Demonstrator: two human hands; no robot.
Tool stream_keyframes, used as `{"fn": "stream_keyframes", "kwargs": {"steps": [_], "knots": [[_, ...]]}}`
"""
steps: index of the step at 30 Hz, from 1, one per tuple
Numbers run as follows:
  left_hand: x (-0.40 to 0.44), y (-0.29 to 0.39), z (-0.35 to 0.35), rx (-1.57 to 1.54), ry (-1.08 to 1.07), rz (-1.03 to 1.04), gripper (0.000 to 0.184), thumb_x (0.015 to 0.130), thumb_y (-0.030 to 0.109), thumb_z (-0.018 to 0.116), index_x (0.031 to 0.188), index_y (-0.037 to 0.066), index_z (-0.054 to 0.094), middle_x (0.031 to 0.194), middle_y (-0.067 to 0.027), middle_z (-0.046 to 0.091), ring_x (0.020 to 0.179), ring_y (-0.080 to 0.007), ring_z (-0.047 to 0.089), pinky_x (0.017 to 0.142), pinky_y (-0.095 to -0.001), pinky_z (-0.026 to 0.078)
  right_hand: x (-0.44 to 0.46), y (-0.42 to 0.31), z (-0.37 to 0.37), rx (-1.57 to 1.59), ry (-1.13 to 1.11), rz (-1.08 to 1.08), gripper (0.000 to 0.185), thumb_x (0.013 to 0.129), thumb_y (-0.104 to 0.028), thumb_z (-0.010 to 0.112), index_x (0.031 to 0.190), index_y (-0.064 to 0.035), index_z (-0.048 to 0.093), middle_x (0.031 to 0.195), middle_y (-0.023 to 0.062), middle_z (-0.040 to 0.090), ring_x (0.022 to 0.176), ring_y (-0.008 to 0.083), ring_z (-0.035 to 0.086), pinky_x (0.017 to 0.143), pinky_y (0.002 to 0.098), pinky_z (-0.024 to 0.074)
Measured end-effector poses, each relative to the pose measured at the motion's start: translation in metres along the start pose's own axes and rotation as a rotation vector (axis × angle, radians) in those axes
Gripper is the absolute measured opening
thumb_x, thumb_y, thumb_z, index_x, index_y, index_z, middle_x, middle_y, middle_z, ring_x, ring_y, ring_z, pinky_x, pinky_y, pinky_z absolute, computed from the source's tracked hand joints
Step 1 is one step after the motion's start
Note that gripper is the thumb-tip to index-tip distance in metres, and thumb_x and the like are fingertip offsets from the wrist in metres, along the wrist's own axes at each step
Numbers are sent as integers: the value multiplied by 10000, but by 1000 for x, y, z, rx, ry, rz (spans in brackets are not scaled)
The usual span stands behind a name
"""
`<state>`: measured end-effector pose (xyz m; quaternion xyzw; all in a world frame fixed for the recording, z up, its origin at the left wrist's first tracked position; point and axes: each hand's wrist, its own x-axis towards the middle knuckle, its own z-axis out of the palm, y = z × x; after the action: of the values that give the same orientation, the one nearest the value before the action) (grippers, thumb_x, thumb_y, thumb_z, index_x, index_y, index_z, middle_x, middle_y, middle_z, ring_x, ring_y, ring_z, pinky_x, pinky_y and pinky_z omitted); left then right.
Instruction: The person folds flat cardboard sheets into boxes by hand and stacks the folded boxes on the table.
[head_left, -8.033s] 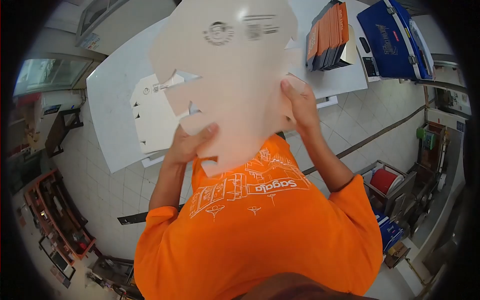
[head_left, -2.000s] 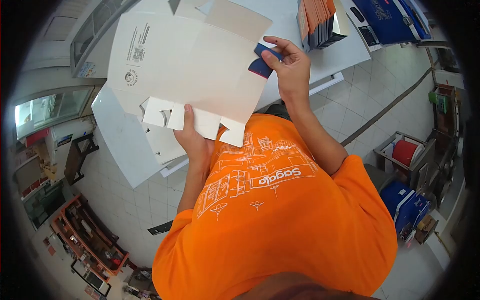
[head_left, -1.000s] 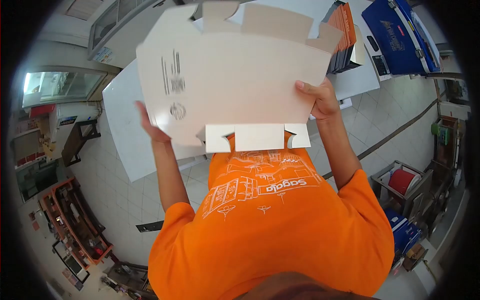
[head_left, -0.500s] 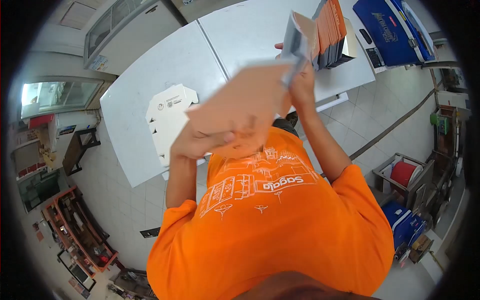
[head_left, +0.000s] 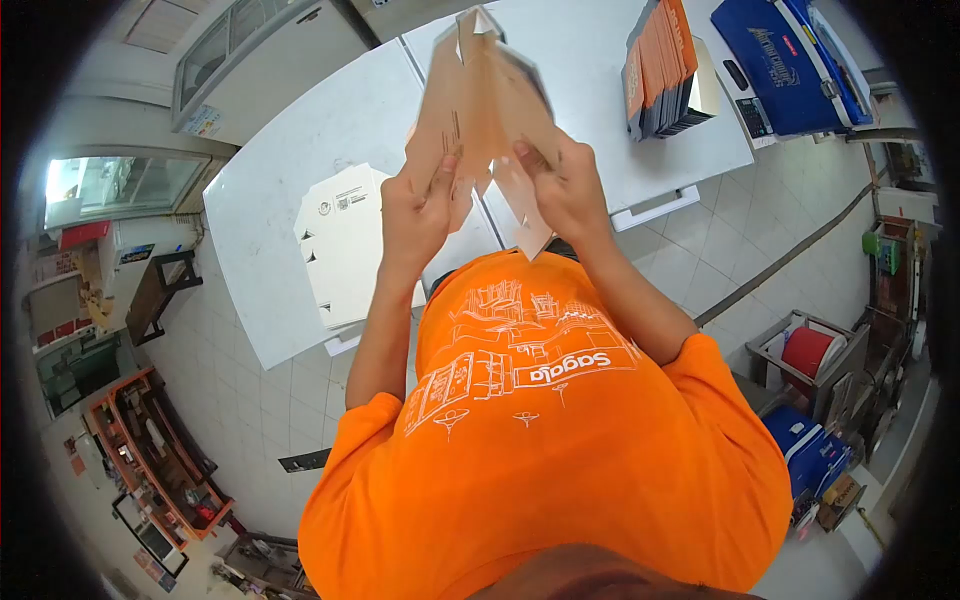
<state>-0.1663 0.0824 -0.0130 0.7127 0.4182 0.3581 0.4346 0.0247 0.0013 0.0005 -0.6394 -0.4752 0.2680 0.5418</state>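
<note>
A partly folded cardboard box (head_left: pixel 470 100) with a brown inner face is held up above the white table, bent into a V with its side panels standing apart. My left hand (head_left: pixel 420 205) grips its left panel, thumb lying on the brown inner face. My right hand (head_left: pixel 565 185) pinches the right panel the same way, and a loose flap hangs below that hand. The outer faces of the box are mostly hidden. Left of my left hand, a flat white box blank (head_left: pixel 345 250) with black print and notched edges lies on the table, perhaps with others under it.
The white table (head_left: pixel 270 220) has a seam across it. On its right stands a packed row of orange and dark folded cartons (head_left: pixel 660 75). Beyond are a calculator (head_left: pixel 752 115) and a blue cooler box (head_left: pixel 775 65). A red spool (head_left: pixel 808 348) sits in a frame at lower right.
Both hands have brought the cardboard to the middle, away from the row of cartons. The panel that spread toward my left is now upright and folded in, with both thumbs on the inside.
</note>
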Motion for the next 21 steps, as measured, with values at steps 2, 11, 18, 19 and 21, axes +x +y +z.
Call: {"fn": "stream_keyframes", "kwargs": {"steps": [2,11,18,19,21], "knots": [[7,-9,10,-7,80,-25,277,1081,203,636,1206,-26,729,1006,-138,795,897,-166,732,786,-325,562,-3,-4,-3,55,-28,79,285,1060,-186,646,1225,44,677,857,189,739,704,214,634,723,372,524],[14,-15,37,-485,74,-149,532,1157,408,462,1319,-69,634,1206,-135,729,1130,-203,681,986,-389,532,-22,0,12,562,-251,270,249,1017,-153,731,1163,48,739,933,69,782,778,90,648,724,278,530],[23,-62,-31,-536,56,-418,619,1118,498,538,1347,-72,612,1202,-159,738,993,-208,749,866,-355,622,30,75,-38,372,59,352,257,977,-142,738,1140,56,756,991,107,799,857,162,741,766,318,575],[17,-64,-40,-610,-17,-477,615,1115,485,554,1377,-71,588,1214,-159,737,1031,-216,750,906,-365,621,39,98,-39,236,127,324,267,960,-130,741,1150,56,753,984,122,798,858,186,747,776,337,578],[-6,-64,-10,-727,12,-531,617,1113,441,580,1440,-80,530,1230,-161,733,1074,-217,733,949,-364,601,40,161,-28,-39,251,274,295,924,-106,747,1170,57,746,970,153,798,859,232,759,796,373,585]]}}
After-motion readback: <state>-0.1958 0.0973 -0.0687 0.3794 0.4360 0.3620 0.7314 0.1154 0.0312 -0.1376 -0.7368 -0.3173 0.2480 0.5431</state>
